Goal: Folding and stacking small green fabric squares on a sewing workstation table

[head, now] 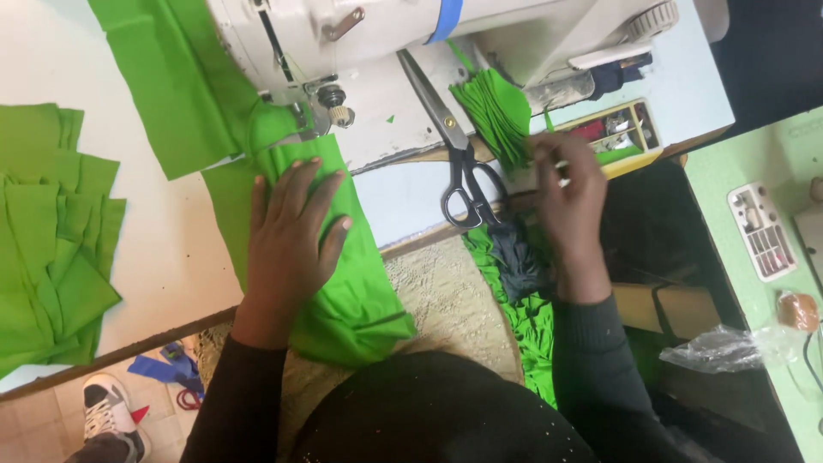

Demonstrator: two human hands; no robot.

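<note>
near the counter's front edge my left hand (pixel 291 231) lies flat, fingers spread, on green fabric (pixel 343 283) under the sewing machine (pixel 360 34). my right hand (pixel 570 193) pinches green folded pieces (pixel 497 111) beside scissors (pixel 459 163); the yellow tray (pixel 630 159) holds small bits.

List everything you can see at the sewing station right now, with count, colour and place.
sewing machine: one, white, top centre of the table
green fabric piece: one, under the needle, running off the table's front edge
cut fabric stack: one pile, green, far left on the table
folded green pieces: one bundle, right of the machine
scissors: one pair, black handles, between the machine and the bundle
small tray: one, yellow rim, holds small mixed items, right end of the table
table: one, white top
shoe: one, white and grey, on the floor, lower left
left hand: flat on the green fabric piece
right hand: fingers at the folded green pieces
</note>
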